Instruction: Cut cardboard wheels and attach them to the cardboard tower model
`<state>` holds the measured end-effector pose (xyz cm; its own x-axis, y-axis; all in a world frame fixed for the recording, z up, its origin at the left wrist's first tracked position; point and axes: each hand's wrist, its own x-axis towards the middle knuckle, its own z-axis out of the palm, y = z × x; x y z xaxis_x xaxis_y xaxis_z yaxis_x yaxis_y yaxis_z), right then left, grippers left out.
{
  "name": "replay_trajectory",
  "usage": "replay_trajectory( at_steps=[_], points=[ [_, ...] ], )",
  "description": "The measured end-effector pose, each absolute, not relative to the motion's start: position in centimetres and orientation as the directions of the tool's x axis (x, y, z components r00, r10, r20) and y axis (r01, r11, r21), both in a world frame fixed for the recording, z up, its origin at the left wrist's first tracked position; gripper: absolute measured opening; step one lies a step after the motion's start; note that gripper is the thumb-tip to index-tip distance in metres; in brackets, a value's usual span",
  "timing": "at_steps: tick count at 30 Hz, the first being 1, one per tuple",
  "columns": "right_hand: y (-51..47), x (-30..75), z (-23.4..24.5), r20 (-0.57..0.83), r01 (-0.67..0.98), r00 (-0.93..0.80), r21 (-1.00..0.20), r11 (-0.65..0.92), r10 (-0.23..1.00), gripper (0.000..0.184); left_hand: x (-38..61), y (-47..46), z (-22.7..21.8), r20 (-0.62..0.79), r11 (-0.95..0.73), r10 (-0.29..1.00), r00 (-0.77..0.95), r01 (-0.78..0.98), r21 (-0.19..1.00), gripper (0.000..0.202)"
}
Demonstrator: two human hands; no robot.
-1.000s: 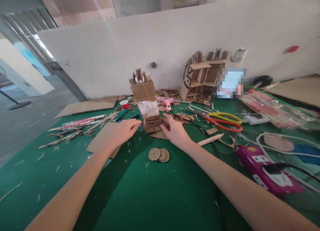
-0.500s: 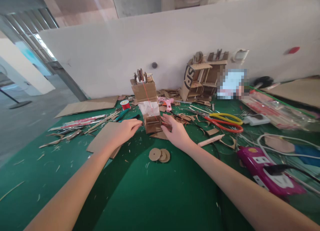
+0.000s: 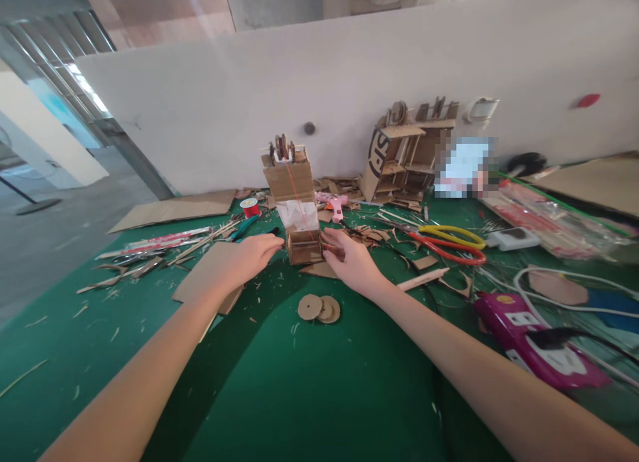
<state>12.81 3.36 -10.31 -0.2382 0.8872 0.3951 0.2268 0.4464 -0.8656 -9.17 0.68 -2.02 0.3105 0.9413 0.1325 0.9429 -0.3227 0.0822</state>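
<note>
A tall cardboard model (image 3: 292,182) stands upright in front of me, with cardboard wheels on top, a red string running down its front and white paper across its middle. At its base is a small open cardboard box section (image 3: 303,252) with a thin stick across it. My left hand (image 3: 255,252) has its fingertips together at the left side of this base. From the right, my right hand (image 3: 352,259) curls its fingers against the opposite side. Between them they grip the model; the exact finger contact is partly hidden. Nearer me lie several round cardboard discs (image 3: 310,307), overlapping.
A pink glue gun (image 3: 337,209), a red thread spool (image 3: 249,208) and cardboard scraps lie behind. Red-and-yellow-handled scissors (image 3: 449,245) and a magenta power strip (image 3: 536,342) are at right. A second cardboard model (image 3: 382,162) stands by the wall (image 3: 224,116).
Almost nothing differs. The hands keep their places beside the model's base, and the view shifts very slightly.
</note>
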Motion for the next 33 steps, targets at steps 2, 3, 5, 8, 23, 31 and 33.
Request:
replay_trajectory(
  at_steps=[2,3,5,8,23,31,33],
  points=[
    [3.4,12.8,-10.4,0.398,0.237,-0.232,-0.862,0.448,0.888,0.042,-9.1,0.7,-2.0,0.138,-0.333,0.938,0.319,0.938,0.099,0.033],
    [3.5,12.8,-10.4,0.400,0.241,-0.229,-0.860,0.450,0.888,0.042,-9.1,0.6,-2.0,0.138,-0.335,0.937,0.320,0.936,0.105,0.032],
    [3.6,12.8,-10.5,0.408,0.251,-0.225,-0.853,0.457,0.885,0.040,-8.9,0.5,-1.9,0.148,-0.337,0.936,0.321,0.935,0.107,0.031],
    [3.6,12.9,-10.6,0.418,0.266,-0.226,-0.842,0.468,0.880,0.039,-8.6,0.4,-1.7,0.176,-0.361,0.924,0.340,0.927,0.103,0.030],
    [3.3,12.7,-10.0,0.424,0.331,-0.211,-0.817,0.473,0.881,0.039,-8.3,0.0,-1.9,0.202,-0.400,0.891,0.408,0.913,-0.079,0.027],
    [3.2,12.5,-9.8,0.417,0.343,-0.142,-0.830,0.440,0.898,0.041,-8.2,-0.2,-2.2,0.251,-0.382,0.898,0.361,0.923,0.040,0.028],
    [3.2,12.5,-9.7,0.401,0.336,-0.115,-0.845,0.416,0.909,0.042,-8.4,0.1,-2.6,0.269,-0.357,0.908,0.322,0.929,0.093,0.027]
  ],
)
